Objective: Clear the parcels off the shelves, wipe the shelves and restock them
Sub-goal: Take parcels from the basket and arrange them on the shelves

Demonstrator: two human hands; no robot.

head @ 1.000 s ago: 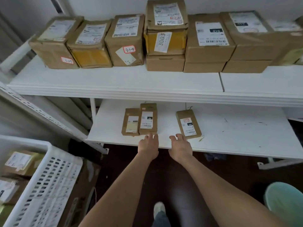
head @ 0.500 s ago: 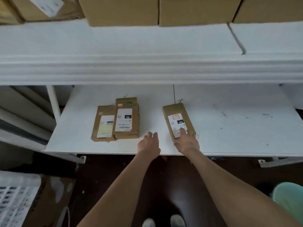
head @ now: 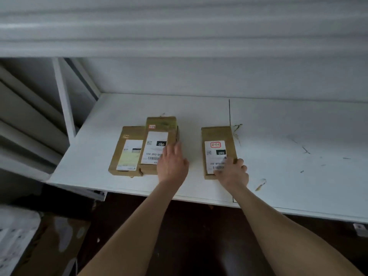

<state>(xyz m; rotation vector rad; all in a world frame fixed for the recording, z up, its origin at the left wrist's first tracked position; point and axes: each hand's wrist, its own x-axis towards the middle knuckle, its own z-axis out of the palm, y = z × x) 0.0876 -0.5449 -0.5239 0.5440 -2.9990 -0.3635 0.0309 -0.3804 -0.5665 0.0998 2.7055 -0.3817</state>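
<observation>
Head view: R hand [head: 233,173] grips near-right corner of flat brown cardboard parcel w/ red-boxed label [head: 217,136], lying by front edge of white lower shelf [head: 298,156]. L hand [head: 172,164], fingers straight, rests on right edge of thicker brown cardboard parcel [head: 161,126]; thin brown label-topped parcel [head: 127,148] touches its left side. White upper shelf lip [head: 179,26] overhead.

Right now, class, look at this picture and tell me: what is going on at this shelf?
A person reaches both hands onto the lower white shelf, where three small brown parcels lie. The left hand rests flat on the middle parcel, which sits close beside the left parcel. The right hand grips the near end of the right parcel, which lies apart.
</observation>
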